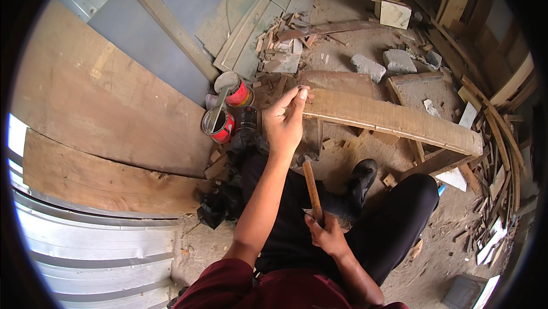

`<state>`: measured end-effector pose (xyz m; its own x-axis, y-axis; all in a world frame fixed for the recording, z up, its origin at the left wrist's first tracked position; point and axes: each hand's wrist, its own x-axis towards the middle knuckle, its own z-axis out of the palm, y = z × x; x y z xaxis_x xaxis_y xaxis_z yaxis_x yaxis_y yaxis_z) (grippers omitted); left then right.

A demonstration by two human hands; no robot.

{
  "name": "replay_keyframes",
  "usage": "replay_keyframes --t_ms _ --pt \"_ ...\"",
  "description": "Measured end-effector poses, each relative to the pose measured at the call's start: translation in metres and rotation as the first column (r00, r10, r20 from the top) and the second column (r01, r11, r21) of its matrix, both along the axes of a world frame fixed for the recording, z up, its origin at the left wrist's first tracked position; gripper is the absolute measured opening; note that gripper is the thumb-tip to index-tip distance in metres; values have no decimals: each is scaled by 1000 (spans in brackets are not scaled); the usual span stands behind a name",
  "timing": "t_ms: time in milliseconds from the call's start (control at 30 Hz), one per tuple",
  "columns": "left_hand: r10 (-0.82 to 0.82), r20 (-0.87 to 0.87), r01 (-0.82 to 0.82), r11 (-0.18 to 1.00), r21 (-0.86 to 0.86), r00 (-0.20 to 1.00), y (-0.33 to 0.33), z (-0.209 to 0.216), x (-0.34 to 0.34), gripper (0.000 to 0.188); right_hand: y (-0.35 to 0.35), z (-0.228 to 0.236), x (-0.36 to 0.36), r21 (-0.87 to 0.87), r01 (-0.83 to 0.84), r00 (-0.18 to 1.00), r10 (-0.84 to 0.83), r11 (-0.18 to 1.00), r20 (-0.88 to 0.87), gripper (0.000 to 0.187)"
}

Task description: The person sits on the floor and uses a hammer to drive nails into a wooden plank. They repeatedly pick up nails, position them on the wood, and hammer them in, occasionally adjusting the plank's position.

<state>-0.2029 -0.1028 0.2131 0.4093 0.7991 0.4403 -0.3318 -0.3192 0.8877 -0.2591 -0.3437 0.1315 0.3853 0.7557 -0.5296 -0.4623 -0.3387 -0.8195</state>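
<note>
My left hand (pixel 285 120) is raised at the left end of a long wooden bench (pixel 388 116). Its thumb and fingertips are pinched together just over the bench's top; whatever is between them is too small to make out. Lower down, my right hand (pixel 329 236) grips a hammer (pixel 312 186) by the lower part of its wooden handle. The hammer points away from me, its dark head low beside the bench's left leg and partly hard to see.
Open paint cans (pixel 221 126) with a stick across them stand left of the bench. A black plastic bag (pixel 220 203) lies near my left leg. Large wooden boards (pixel 103 80) lean at left. Concrete chunks (pixel 399 61), scrap wood (pixel 502 155) and offcuts litter the dirt floor.
</note>
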Motion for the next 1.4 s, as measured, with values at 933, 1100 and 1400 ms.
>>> replay_keyframes --t_ms 933,1100,1400 --pt "-29 -81 49 965 256 996 19 -4 11 14 -63 108 46 81 -80 977 62 993 202 34" --pt "-4 -91 37 929 368 996 26 -5 6 13 -37 175 82 92 -68 852 10 993 523 38" --pt "23 -24 -13 932 363 999 21 -10 12 11 7 222 125 -25 -95 312 54 995 948 25"
